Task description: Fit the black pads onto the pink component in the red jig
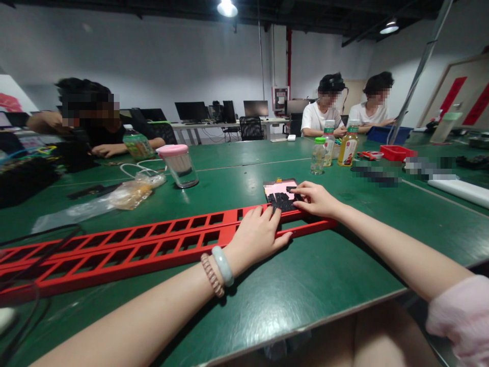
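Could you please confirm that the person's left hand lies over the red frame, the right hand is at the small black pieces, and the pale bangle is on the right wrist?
Not quite: the pale bangle is on the left wrist, as the head view shows. The left hand does lie over the red frame, and the right hand is at the small black pieces.

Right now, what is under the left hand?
The red slotted frame runs beneath the left hand, showing on both sides of it. Whatever part the hand covers, and anything in it there, cannot be seen.
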Motion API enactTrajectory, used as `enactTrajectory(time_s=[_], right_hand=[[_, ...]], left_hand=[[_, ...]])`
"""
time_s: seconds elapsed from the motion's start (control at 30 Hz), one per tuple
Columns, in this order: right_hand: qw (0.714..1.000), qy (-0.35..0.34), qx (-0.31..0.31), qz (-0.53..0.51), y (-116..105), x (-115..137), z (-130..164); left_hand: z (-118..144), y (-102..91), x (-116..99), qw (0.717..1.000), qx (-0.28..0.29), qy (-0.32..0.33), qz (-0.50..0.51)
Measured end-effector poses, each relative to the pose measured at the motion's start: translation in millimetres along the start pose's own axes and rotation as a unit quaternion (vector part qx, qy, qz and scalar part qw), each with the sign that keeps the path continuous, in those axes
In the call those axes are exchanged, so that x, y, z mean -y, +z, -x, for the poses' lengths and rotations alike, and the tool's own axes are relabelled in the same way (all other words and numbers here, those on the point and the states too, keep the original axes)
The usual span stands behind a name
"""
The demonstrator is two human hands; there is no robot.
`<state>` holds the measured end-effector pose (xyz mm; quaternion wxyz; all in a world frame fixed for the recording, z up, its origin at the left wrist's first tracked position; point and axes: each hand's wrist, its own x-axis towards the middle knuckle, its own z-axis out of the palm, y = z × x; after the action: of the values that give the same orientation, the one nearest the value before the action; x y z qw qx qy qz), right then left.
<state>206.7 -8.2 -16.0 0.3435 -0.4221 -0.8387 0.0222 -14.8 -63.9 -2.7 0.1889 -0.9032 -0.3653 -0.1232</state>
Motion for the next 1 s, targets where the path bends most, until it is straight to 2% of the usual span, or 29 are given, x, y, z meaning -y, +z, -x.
enactTrajectory(time_s=[0.23,1.0], right_hand=[[1.000,-0.029,-0.001,-0.001,0.7,-0.8,0.0],[0.999,-0.040,0.033,-0.003,-0.8,0.1,0.3]], left_hand=[[0.0,0.5,-0.3,1.000,0.001,-0.003,-0.003],[-0.6,1.3,0.9,1.000,0.003,-0.003,0.006]])
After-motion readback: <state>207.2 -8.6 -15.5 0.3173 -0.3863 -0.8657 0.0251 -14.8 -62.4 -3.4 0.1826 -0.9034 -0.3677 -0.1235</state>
